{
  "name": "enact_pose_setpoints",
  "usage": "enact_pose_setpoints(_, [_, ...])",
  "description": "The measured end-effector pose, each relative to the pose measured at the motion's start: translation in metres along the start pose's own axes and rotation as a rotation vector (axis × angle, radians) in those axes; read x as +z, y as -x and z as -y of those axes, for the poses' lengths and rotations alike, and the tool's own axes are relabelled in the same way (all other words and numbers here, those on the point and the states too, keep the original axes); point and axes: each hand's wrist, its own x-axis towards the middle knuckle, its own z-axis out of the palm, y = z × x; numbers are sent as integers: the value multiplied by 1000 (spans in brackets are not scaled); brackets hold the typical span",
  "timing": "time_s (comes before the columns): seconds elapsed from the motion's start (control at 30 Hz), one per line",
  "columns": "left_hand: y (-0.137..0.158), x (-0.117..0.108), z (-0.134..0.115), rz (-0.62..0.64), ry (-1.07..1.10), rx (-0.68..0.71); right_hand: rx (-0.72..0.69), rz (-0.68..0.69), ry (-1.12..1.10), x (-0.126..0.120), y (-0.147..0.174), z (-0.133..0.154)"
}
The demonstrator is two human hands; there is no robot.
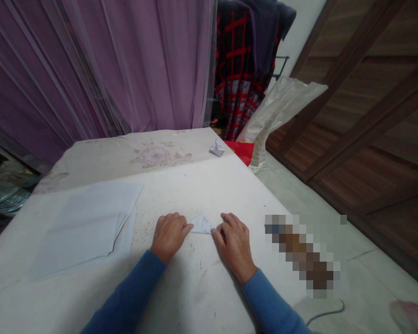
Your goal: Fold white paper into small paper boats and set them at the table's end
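Both hands, left hand (pixel 169 234) and right hand (pixel 234 241), pinch a small, partly folded white paper triangle (pixel 202 224) between them. A finished small white folded paper figure (pixel 216 148) sits far beyond the right hand; a stack of flat white paper sheets (pixel 90 218), unfolded, lies beside the left

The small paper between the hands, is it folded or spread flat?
Folded: the small paper forms a pointed triangle, pressed between left hand and right hand.

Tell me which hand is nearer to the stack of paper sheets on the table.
Left. The left hand rests just right of the stack of paper sheets, pressing the small folded paper. The right hand lies farther right, beyond that folded piece.
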Motion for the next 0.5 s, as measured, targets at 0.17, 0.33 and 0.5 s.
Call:
enact_pose_setpoints(0.17, [-1,1,-1,0,-34,-4,-28,23,28,-1,1,-2])
enact_pose_setpoints(0.33, [0,1,-2,9,-68,2,-16,16,36,0,0,-3])
enact_pose_setpoints(0.5, [0,-1,-3,19,-77,7,-7,20,33,0,-1,-1])
